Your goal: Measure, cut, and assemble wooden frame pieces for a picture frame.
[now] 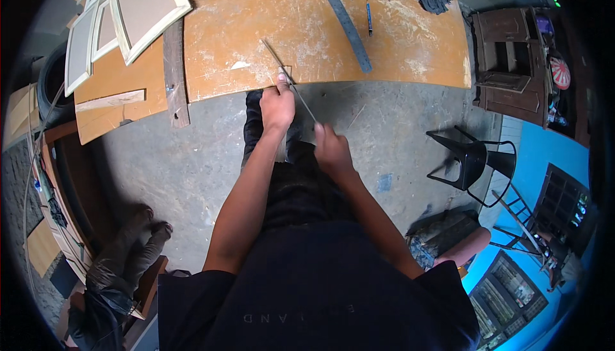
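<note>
Where the table [214, 50] ends: a thin rod-like tool [304, 103] slants across the near edge, its far tip above the top.
Right hand [334, 150]: closed around the tool's lower end, beyond the edge.
Left hand [277, 108]: curled at the edge, thumb beside the tool; what it grips is unclear.
Tabletop gap: from tool to dark flat strip [343, 21].
Right-side room: floor [391, 120] stretches to the black chair [471, 164].

rod [304, 103] across table edge [410, 80]
</note>
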A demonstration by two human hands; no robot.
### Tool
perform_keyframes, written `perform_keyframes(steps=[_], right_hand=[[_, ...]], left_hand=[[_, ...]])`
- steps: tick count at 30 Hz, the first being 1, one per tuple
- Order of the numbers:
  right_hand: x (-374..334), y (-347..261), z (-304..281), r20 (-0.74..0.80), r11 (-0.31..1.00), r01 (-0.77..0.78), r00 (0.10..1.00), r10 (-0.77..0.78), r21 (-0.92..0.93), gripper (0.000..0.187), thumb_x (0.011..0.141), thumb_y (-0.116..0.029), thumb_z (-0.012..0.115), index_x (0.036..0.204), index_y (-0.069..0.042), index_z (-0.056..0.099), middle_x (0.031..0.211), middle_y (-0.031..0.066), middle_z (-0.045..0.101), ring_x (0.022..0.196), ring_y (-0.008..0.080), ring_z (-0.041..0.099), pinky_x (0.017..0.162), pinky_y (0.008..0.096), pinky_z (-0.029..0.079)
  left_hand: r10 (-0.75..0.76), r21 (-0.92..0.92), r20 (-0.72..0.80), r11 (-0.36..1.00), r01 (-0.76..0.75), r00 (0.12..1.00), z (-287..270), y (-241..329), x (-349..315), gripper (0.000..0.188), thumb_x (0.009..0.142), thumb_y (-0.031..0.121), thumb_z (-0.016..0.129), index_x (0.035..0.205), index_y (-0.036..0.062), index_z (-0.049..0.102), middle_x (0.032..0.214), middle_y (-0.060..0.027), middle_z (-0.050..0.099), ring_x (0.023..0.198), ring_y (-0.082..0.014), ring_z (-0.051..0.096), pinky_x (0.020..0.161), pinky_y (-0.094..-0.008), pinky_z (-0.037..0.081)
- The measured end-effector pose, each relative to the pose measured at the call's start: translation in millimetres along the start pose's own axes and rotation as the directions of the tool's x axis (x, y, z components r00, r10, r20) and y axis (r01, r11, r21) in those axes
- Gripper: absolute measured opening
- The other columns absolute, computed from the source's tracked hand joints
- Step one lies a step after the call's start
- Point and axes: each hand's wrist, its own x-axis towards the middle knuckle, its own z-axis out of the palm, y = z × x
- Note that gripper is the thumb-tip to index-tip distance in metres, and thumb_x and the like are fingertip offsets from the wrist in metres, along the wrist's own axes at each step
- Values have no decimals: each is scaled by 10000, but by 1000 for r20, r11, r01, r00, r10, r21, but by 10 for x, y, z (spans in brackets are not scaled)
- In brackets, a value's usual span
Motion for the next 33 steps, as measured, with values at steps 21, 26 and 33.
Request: perform_keyframes(steps=[21,26,33], right_hand=[[-323,182,-57,48,999,-35,998,35,-4,274,1038,-264,464,955,-21,560,651,279,600,649,470,630,555,544,501],[225,-120,32,-8,999,-2,1000,2,-40,371,1048,-339,427,916,-22,566,703,310,621,690,516,625,627,609,491],[292,-235,-5,-63,999,32,997,-33,-18,371,1044,-338,439,897,-21,564,707,309,624,689,522,623,630,616,486]], left_hand=[[135,78,-76,989,-129,988,-51,73,-115,692,1035,513,396,870,-103,665,858,-313,668,873,-441,663,812,-498,485],[101,137,-10,986,-99,995,-85,184,-185,612,1038,464,382,1039,-67,687,1024,-340,660,1076,-510,597,935,-542,464],[57,117,-1,991,-57,998,-73,90,-116,626,1035,470,383,1042,-80,684,1061,-345,654,1090,-511,591,947,-534,461]])
